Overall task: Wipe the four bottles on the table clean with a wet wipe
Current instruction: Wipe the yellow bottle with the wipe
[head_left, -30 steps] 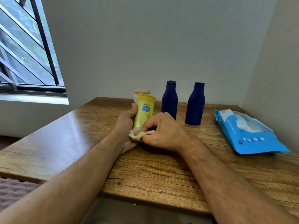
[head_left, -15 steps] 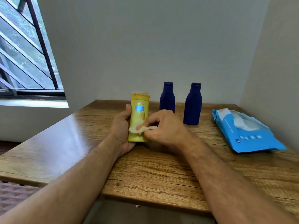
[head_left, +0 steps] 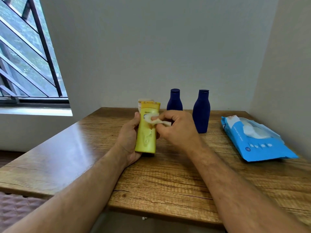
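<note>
**Wiping the first yellow bottle**

The left hand point(head_left: 129, 138) grips a tall yellow plastic bottle point(head_left: 146, 132) around its lower body, fingers wrapped behind it and thumb on the near edge, keeping it upright with its base just at the wooden desk point(head_left: 168, 179). The right hand point(head_left: 175, 130) pinches a crumpled white wet wipe point(head_left: 155, 121) between thumb and fingertips and presses it against the upper front of that bottle, just below the cap.

Directly behind the held bottle, a second pale yellow-capped bottle point(head_left: 145, 101) shows only its top. Beyond the right hand stand two dark blue plastic bottles: one point(head_left: 174, 100) partly hidden behind the knuckles, the other point(head_left: 201, 111) just to the hand's right. Further right of both hands lies an opened blue pack of wet wipes point(head_left: 257, 142), flat on the desk, with a sheet poking out.

The step in hand appears to be cleaning the first of four bottles, so the task is probably at an early stage. The next move likely calls for dragging the wipe down the bottle's face while the left hand turns it, so that the covered sides and back are reached, before setting it down and taking up another.
</note>
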Demonstrator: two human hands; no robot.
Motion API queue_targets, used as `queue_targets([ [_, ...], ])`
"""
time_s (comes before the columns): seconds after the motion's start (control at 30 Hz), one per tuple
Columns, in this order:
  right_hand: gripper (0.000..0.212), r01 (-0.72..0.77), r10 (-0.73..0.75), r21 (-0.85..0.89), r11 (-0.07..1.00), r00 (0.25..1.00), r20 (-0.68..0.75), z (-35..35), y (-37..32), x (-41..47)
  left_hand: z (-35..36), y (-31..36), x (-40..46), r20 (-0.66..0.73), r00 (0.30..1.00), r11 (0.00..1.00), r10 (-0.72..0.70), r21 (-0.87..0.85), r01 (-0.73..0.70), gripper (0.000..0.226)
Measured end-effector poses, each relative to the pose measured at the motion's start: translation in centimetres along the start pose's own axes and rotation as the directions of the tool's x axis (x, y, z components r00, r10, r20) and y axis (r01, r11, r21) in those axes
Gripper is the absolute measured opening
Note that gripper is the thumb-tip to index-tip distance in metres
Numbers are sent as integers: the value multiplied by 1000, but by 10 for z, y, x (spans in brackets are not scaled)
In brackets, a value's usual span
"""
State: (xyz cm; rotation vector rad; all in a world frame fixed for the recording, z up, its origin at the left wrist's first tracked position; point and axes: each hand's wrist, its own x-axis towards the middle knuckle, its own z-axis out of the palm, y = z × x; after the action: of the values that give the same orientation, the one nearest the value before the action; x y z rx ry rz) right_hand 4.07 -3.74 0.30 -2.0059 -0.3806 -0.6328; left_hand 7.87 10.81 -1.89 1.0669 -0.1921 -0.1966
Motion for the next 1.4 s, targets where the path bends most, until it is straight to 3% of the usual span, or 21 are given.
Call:
queue_targets([
  [0.1,17,-131,141,-55,990,936,323,0,-2,-5,0,0,0,-11,1000,999,-8,-37,7,59],
  [0.17,17,-178,203,-100,979,892,404,1,-2,-5,1,0,0,-19,1000,999,-9,-38,8,60],
  [0.27,17,-120,152,-113,986,932,329,2,-2,-4,2,0,-1,-25,999,1000,-23,-13,23,56],
  [0.43,13,-51,51,0,999,997,-56,3,1,3,2,-3,1,-25,1000,999,6,35,-5,46],
  [0.5,13,-40,40,2,999,992,-120,2,0,3,1,-3,2,-34,999,999,10,46,-8,48],
  [0.6,11,-111,109,43,993,992,56,0,-1,0,-1,-2,3,-40,999,1000,16,-5,-16,51],
  [0.7,13,-241,223,8,970,910,349,2,-1,-4,-3,1,3,-58,998,998,33,-52,-36,57],
  [0.77,14,-270,257,-27,962,872,416,2,-1,-4,-3,3,2,-71,997,998,35,-50,-38,55],
  [0.87,16,-242,223,10,970,911,347,1,-4,-5,-1,3,-1,-68,998,1000,9,-17,-10,52],
  [0.97,22,-201,186,92,975,971,148,1,-5,-3,1,1,-2,-58,998,1000,19,18,-18,49],
  [1.1,21,-126,136,180,975,990,-39,1,-3,1,2,1,-2,-18,998,997,52,58,-51,48],
  [1.17,19,-112,118,164,980,993,-27,0,-3,0,2,1,-3,-13,999,997,50,65,-49,46],
  [1.4,14,-161,126,122,979,959,252,-3,-1,-2,0,4,-6,-77,996,998,-38,48,42,52],
])
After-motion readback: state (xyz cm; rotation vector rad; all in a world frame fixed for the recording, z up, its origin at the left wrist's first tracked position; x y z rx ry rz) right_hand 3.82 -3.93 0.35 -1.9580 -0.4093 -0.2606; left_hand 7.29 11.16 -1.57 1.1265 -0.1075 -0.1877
